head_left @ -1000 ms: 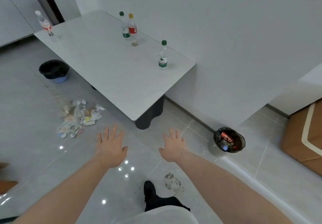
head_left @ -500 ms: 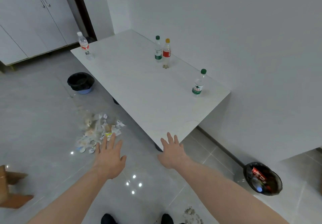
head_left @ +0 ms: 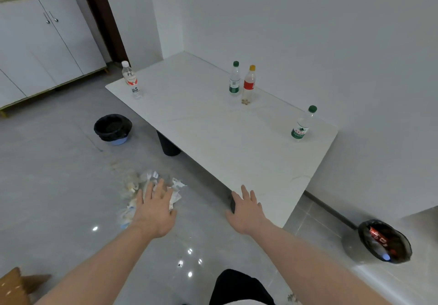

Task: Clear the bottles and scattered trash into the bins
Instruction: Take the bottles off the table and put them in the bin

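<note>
Both my hands out, fingers spread, holding nothing: left hand (head_left: 155, 212) over the floor trash pile (head_left: 151, 191), right hand (head_left: 246, 212) at the bench (head_left: 213, 143) edge. Four bottles upright on the bench. Black-lined bin (head_left: 112, 128) beyond the pile; second bin (head_left: 385, 240) right, part-filled.

Both bare forearms are stretched forward, palms turned down. The left hand (head_left: 155, 211) is held flat with the fingers straight and slightly spread. The right hand (head_left: 246, 210) is likewise held flat with straight fingers, nothing being gripped.
</note>
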